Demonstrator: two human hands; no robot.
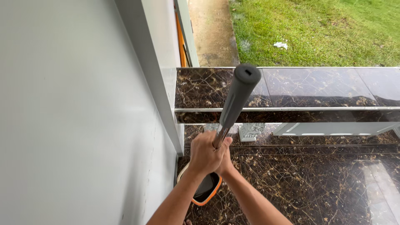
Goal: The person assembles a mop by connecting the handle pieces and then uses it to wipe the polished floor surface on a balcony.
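Both my hands grip the metal shaft of a mop handle (238,96), just below its dark grey foam grip, which points up toward the camera. My left hand (203,155) wraps the shaft in front. My right hand (226,162) is mostly hidden behind it, closed on the same shaft. Under my hands, an orange-rimmed bucket (207,192) with a dark inside stands on the dark marble floor (316,187) in the corner by the wall. The mop's lower end is hidden by my hands.
A pale grey wall (75,125) fills the left side. A dark marble parapet (316,87) with a metal edge runs across ahead. Beyond it lie a concrete path (212,29) and grass (325,29) with a scrap of white litter.
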